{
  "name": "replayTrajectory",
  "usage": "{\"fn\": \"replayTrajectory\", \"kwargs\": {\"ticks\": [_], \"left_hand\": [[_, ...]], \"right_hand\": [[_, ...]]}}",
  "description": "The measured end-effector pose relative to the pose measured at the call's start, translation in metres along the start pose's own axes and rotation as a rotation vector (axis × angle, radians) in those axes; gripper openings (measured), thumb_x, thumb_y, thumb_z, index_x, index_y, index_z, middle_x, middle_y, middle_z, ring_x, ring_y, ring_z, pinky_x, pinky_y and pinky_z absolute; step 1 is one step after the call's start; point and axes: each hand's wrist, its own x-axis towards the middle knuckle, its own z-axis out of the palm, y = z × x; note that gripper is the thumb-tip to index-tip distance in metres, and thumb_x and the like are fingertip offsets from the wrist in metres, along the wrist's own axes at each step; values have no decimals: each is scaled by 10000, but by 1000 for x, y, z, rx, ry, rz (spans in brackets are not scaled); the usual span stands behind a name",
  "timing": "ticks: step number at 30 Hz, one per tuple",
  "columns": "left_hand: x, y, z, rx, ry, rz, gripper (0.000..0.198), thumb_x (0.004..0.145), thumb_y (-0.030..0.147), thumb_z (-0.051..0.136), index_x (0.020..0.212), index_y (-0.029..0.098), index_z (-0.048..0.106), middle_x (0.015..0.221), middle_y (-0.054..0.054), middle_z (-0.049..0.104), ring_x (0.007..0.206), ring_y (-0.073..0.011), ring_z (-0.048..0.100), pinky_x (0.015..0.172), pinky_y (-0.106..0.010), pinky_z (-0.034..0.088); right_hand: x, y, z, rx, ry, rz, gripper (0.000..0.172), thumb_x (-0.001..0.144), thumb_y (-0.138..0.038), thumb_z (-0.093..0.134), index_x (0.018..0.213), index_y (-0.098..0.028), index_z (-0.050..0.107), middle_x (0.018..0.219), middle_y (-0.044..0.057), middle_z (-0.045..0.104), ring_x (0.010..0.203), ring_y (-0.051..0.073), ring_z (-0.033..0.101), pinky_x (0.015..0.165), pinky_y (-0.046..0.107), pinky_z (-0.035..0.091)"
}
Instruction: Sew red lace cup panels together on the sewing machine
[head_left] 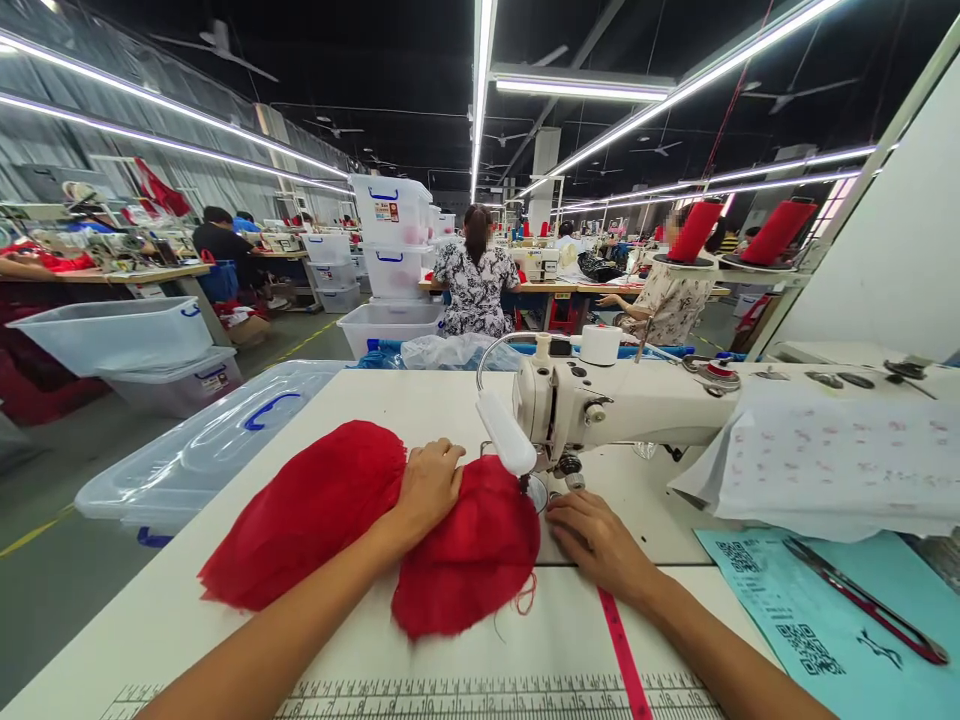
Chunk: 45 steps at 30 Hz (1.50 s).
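Two rounded lobes of sheer red fabric (469,550) lie on the white sewing table, one on each side of my left hand (431,487). That hand is closed over the gathered fabric between them, fingers pointing towards the machine. The right lobe reaches under the needle area of a white sewing machine (630,400), and loose red threads trail from its edge. My right hand (600,540) lies on the machine bed just right of the presser foot, fingers stretched out and holding nothing visible. A pink tape (622,650) runs from below that wrist to the front edge.
A printed ruler strip (450,698) lines the front edge. At right, red-handled tweezers (870,600) rest on a blue-green sheet (832,640), and a printed white cloth (832,460) drapes the machine. Red thread cones (772,232) stand behind. A lidded plastic bin (217,440) is left; co-workers sit ahead.
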Motion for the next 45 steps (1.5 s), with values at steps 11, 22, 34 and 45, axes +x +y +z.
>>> {"fn": "replayTrajectory", "kwargs": {"ticks": [11, 22, 34, 45], "left_hand": [[-37, 38, 0, -161, -411, 202, 853, 673, 549, 597, 1360, 142, 294, 1453, -175, 133, 1317, -378, 94, 1050, -539, 141], [-14, 9, -23, -268, -459, 331, 475, 716, 336, 592, 1160, 176, 537, 1361, -141, 380, 1290, -291, 266, 1056, -542, 101], [-32, 11, -13, -330, -160, 315, 367, 801, 258, 460, 1143, 161, 552, 1278, -96, 486, 1211, -240, 392, 1056, -459, 231], [-37, -41, -47, -128, -159, -81, 330, 842, 260, 331, 859, 184, 652, 922, -46, 668, 867, -211, 591, 777, -342, 413]], "right_hand": [[-1, 2, 1, -17, -9, 0, 203, 891, -162, 386, 951, -162, 580, 963, 83, 602, 894, 220, 517, 790, 407, 452], [0, 2, 1, -52, -6, -12, 202, 890, -162, 388, 934, -164, 585, 941, 82, 613, 880, 213, 530, 776, 394, 466], [0, 2, 0, -20, -24, 12, 205, 892, -162, 383, 935, -167, 583, 950, 82, 602, 880, 216, 527, 782, 400, 464], [-7, 0, 4, -49, 51, -74, 214, 907, -184, 362, 947, -173, 572, 951, 95, 601, 910, 229, 540, 786, 423, 474]]}}
